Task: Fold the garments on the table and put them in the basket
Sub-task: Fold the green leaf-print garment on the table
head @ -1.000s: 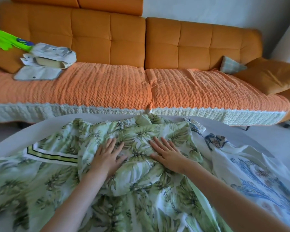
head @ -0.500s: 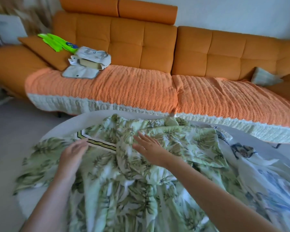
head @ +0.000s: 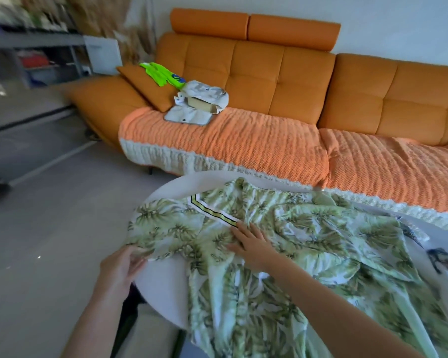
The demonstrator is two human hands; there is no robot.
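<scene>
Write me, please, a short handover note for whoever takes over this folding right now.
Left hand pinches an edge of the leaf-print garment at the left rim of the table.
Right hand presses flat on it, fingers straight.
A second printed garment lies at the right.
Nothing folded yet; no basket in view.
Left to do: fold both, basket them.

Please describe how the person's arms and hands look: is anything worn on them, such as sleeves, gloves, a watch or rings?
Both the left hand and the right hand are bare: no gloves, and no rings show on the fingers. The left forearm and right forearm are uncovered as far as the frame edge, with no sleeve, watch or bracelet in view.
</scene>
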